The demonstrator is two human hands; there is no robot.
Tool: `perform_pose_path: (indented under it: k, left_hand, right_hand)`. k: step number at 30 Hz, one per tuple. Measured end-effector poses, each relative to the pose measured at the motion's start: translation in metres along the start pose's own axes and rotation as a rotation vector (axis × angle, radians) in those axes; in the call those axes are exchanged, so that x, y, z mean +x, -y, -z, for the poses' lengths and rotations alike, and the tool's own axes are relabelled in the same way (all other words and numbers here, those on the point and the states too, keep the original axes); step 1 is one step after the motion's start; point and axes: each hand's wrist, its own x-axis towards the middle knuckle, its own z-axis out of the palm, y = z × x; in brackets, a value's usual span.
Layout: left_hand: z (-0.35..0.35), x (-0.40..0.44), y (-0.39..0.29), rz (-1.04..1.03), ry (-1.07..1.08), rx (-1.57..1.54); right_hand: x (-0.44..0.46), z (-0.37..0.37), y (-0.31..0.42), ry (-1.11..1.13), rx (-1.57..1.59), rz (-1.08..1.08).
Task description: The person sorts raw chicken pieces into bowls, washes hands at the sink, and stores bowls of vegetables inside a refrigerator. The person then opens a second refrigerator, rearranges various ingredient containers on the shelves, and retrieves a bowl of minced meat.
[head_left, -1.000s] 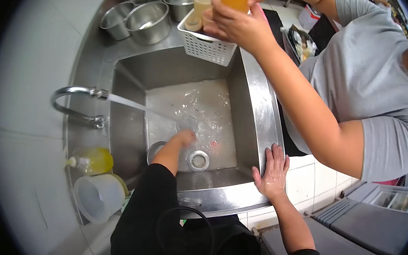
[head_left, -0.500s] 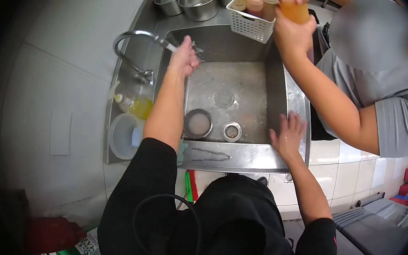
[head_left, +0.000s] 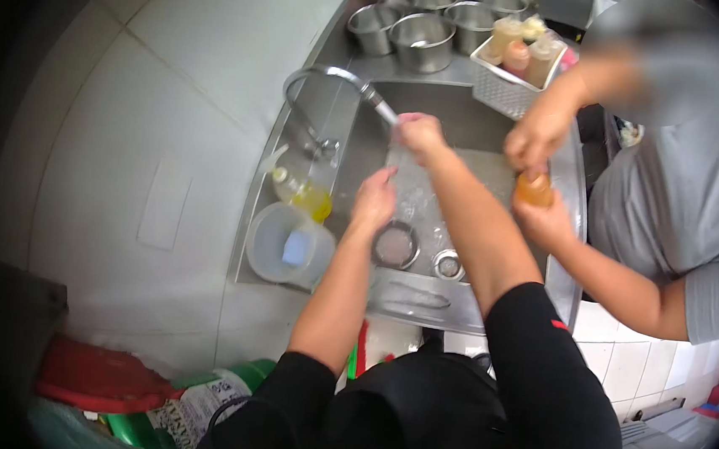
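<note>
- Your right hand (head_left: 418,136) meets the water (head_left: 389,115) from the faucet (head_left: 331,72), sink's (head_left: 564,283) 10 o'clock; grip indeterminable.
- Your left hand (head_left: 375,200), below, curls partly; contents indeterminable.
- 7 o'clock: green container (head_left: 202,402), label (head_left: 179,421) blurred.

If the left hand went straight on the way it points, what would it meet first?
Most likely the right hand, ahead of the left hand, perhaps after brushing the water falling there; blur leaves depth unclear.

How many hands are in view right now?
4: the person's left hand and right hand near the tap; a co-worker's upper hand and lower hand at an orange bottle. None seems hidden.
</note>
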Motion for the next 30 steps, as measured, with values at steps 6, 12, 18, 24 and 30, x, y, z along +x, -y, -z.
perform_pose_path:
  k: [6,12,18,24,30]
  left_hand:
    - [0.021,-0.013,0.016,-0.006,0.25,0.261]
    - [0.029,-0.036,-0.032,0.029,0.731,0.576]
    - [-0.047,-0.112,-0.155,-0.405,1.111,0.521]
    - [-0.213,-0.224,-0.325,-0.875,1.435,0.228]
    - [-0.42,-0.341,-0.477,-1.184,1.33,0.17]
  right_hand:
    - [0.015,-0.026,-0.051,0.183,-0.914,0.094]
    - [-0.09,0.023,-0.171,0.849,-1.054,0.185]
    - [-0.291,0.198,-0.105,0.432,-0.651,0.276]
    - [-0.468,0.438,-0.102,0.128,-0.692,0.033]
    - [-0.635,0.648,-0.233,-0.248,-0.982,-0.621]
